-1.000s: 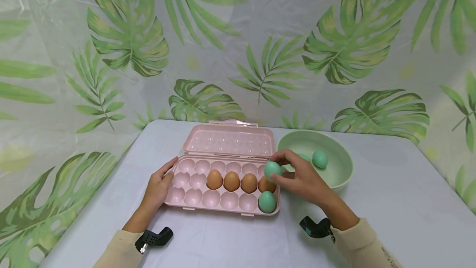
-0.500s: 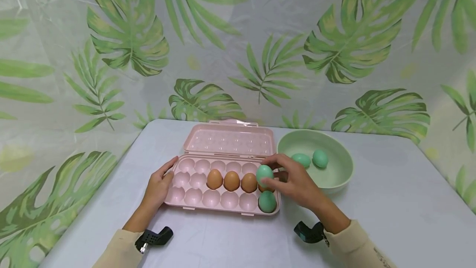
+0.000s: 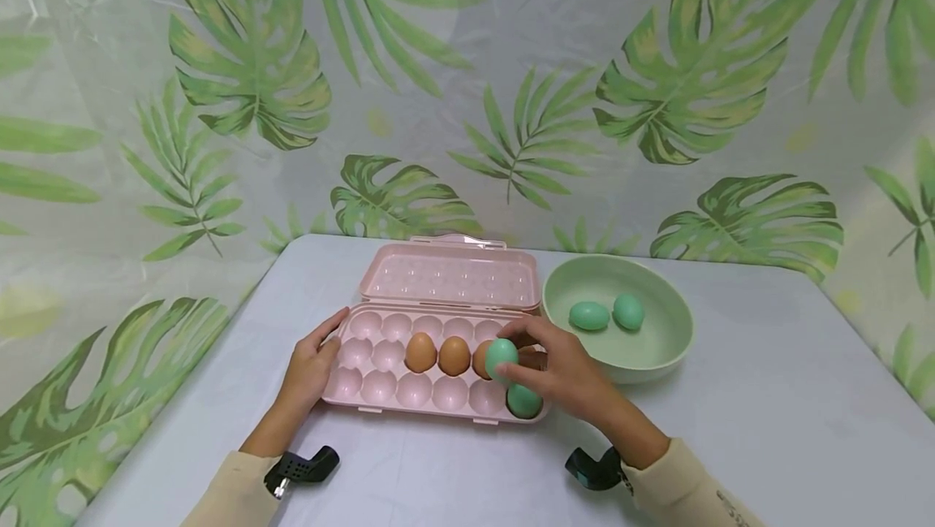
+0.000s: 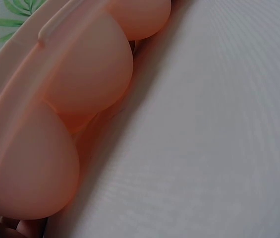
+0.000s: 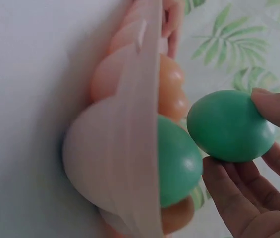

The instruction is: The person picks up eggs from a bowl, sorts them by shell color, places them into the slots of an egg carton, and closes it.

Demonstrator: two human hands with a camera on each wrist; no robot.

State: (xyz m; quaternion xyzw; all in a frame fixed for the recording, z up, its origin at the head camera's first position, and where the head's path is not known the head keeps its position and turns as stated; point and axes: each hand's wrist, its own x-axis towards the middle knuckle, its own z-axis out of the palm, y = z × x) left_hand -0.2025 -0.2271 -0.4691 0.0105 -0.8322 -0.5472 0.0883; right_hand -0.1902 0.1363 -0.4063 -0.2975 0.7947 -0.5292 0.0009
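Observation:
A pink egg box [image 3: 409,408] lies open on the table, its lid [image 3: 449,277] folded back. My left hand [image 3: 310,369] grips the box's left end. Between thumb and fingertips, my right hand [image 3: 566,369] pinches a green egg [image 3: 501,359], raised just above the box near its right end. In the right wrist view, this egg hangs beside a green egg seated in the front right cup [image 5: 177,161]. Brown eggs [image 3: 454,356] stand in the middle row; the held egg and my right hand cover those farther right.
A light green bowl [image 3: 661,340] stands right of the box, with two green eggs inside [image 3: 588,316]. A white cloth covers the table [image 3: 438,470]. Leaf-patterned sheeting [image 3: 511,137] hangs behind it. Black devices are strapped to both wrists.
My right hand has moved left and slightly nearer, carrying the green egg from the box's right end toward the adjacent column. Both eggs in the bowl are now uncovered. My left hand stays put.

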